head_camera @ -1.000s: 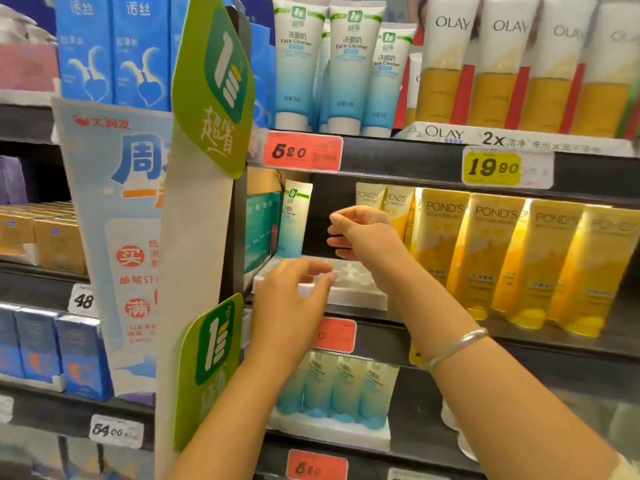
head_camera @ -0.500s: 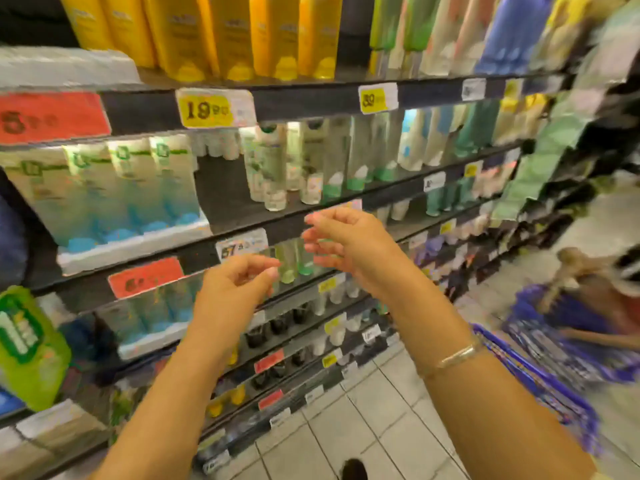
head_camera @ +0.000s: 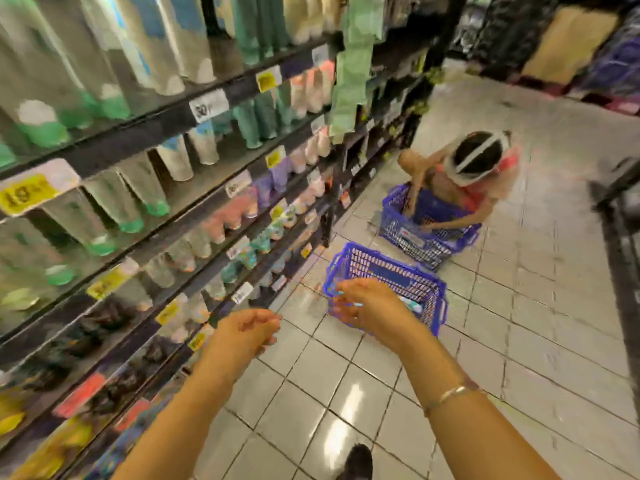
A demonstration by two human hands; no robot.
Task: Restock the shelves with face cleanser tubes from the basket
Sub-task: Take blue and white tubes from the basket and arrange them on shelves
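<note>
A blue plastic basket (head_camera: 429, 289) stands on the tiled floor ahead of me, with a pale tube (head_camera: 410, 304) showing inside it. My right hand (head_camera: 367, 304) hovers in front of the basket's near rim, fingers loosely curled and holding nothing. My left hand (head_camera: 244, 332) hangs lower and to the left, over the floor beside the shelves, also with nothing in it. Shelves of tubes (head_camera: 131, 202) run along the left side, blurred by motion.
A second blue basket (head_camera: 429, 233) sits farther down the aisle with a crouching person (head_camera: 464, 174) reaching into it. Dark shelving (head_camera: 620, 188) borders the right side. My shoe tip (head_camera: 356, 460) shows at the bottom on the pale tiles.
My view has swung from the shelf face down and to the right along the aisle. Both hands left the white shelf tray and now hang over the floor near the basket.
</note>
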